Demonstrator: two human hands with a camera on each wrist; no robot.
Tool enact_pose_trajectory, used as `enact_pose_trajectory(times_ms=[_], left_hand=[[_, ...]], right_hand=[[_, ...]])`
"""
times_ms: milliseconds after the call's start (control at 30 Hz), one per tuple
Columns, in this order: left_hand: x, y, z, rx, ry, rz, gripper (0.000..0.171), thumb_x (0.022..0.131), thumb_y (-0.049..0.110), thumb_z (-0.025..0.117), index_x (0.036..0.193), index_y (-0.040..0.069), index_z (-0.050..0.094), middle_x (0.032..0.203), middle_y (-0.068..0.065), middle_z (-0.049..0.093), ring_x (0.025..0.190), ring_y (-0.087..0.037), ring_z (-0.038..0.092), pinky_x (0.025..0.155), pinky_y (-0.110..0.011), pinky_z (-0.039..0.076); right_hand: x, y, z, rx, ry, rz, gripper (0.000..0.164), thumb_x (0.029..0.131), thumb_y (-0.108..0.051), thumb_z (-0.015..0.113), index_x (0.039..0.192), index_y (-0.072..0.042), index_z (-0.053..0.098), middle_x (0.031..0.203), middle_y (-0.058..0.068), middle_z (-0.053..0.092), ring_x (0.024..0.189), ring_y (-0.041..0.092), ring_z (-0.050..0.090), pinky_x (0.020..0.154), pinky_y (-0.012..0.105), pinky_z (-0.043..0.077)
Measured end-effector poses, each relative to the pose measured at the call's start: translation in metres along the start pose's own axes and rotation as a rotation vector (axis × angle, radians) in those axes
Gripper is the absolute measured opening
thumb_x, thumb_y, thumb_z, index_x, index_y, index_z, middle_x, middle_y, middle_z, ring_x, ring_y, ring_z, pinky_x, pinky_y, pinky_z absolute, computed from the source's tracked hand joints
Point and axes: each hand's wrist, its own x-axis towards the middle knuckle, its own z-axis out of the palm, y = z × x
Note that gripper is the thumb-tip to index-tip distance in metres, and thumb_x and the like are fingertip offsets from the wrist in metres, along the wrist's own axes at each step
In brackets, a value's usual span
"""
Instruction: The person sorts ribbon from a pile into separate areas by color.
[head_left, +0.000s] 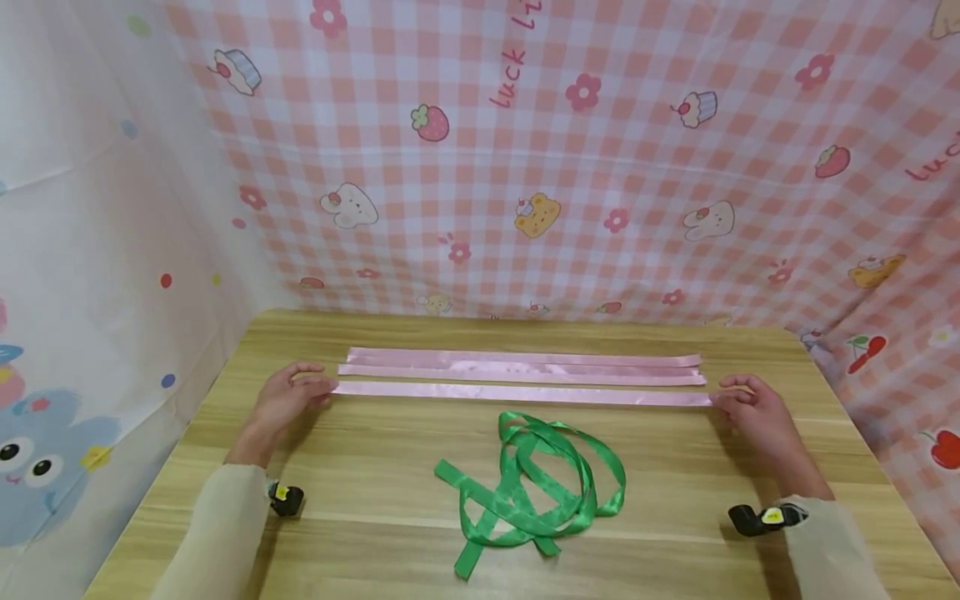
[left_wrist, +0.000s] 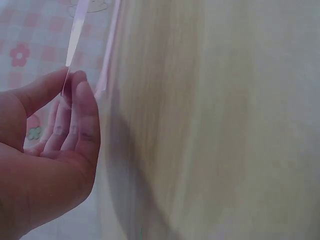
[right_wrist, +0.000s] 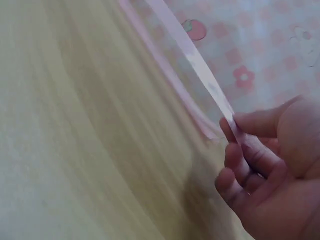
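Note:
A pink satin ribbon [head_left: 517, 393] is stretched straight between both hands. My left hand [head_left: 288, 398] pinches its left end between thumb and fingertips, and my right hand [head_left: 757, 410] pinches the right end. In the left wrist view the ribbon [left_wrist: 77, 35] runs taut from the fingertips, raised over the table. The right wrist view has the same ribbon [right_wrist: 200, 65] slanting up from the thumb and forefinger. Just behind it, more pink ribbon strips [head_left: 517, 360] lie side by side along the table. Nearer to me rests a loosely looped green ribbon [head_left: 525, 492].
The wood-grain table [head_left: 360, 533] has its back edge against a pink checked cloth [head_left: 465, 183] with cartoon prints. A white printed cloth [head_left: 97, 250] hangs at the left. Small black devices [head_left: 287, 500] are strapped at both wrists, over cream sleeves.

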Motion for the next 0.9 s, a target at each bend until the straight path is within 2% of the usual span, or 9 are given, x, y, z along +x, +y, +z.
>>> enact_pose_trajectory(times_ms=[67,200,400,533,733,900], left_hand=[[0.006,-0.001,0.004,-0.011,0.018,-0.004,0.049,0.095,0.008,0.065,0.134,-0.010,0.041,0.087,0.011,0.072,0.080,-0.007,0.070,0.077,-0.022,0.056],[0.017,-0.002,0.011,-0.022,0.043,-0.007,0.048,0.094,0.008,0.068,0.131,-0.009,0.044,0.084,0.013,0.072,0.077,-0.005,0.069,0.073,-0.020,0.056],[0.027,-0.007,0.015,-0.007,0.082,-0.029,0.047,0.092,0.011,0.070,0.129,-0.008,0.047,0.077,0.017,0.069,0.069,0.001,0.063,0.063,-0.016,0.052],[0.028,-0.011,0.013,0.031,0.080,-0.034,0.050,0.091,0.016,0.073,0.129,-0.005,0.049,0.078,0.021,0.069,0.069,0.002,0.059,0.061,-0.016,0.049],[0.029,-0.011,0.010,0.102,0.055,-0.060,0.054,0.092,0.025,0.072,0.132,-0.002,0.049,0.083,0.023,0.067,0.077,0.001,0.057,0.066,-0.020,0.047],[0.032,-0.006,0.012,0.141,0.071,-0.103,0.056,0.091,0.029,0.073,0.133,0.001,0.050,0.086,0.022,0.064,0.081,-0.001,0.055,0.069,-0.022,0.047]], right_hand=[[0.005,0.004,0.004,-0.046,0.037,0.026,0.028,0.099,-0.013,0.059,0.117,0.004,0.047,0.075,-0.026,0.064,0.064,0.002,0.057,0.056,0.023,0.047],[0.013,0.008,0.008,-0.071,0.101,0.084,0.029,0.097,-0.016,0.063,0.115,0.002,0.048,0.071,-0.029,0.062,0.063,0.000,0.057,0.056,0.021,0.046],[0.021,0.013,0.012,0.003,0.176,0.134,0.030,0.096,-0.018,0.066,0.114,-0.001,0.049,0.068,-0.030,0.060,0.061,0.000,0.055,0.054,0.020,0.046],[0.025,0.019,0.016,0.025,0.227,0.145,0.026,0.094,-0.017,0.069,0.109,-0.005,0.051,0.065,-0.032,0.058,0.064,-0.008,0.054,0.057,0.015,0.043],[0.025,0.021,0.017,-0.017,0.234,0.127,0.026,0.093,-0.019,0.070,0.108,-0.006,0.053,0.064,-0.034,0.058,0.068,-0.014,0.055,0.064,0.010,0.041],[0.027,0.022,0.017,-0.009,0.226,0.133,0.027,0.093,-0.021,0.071,0.107,-0.007,0.053,0.065,-0.033,0.058,0.069,-0.014,0.055,0.065,0.010,0.042]])
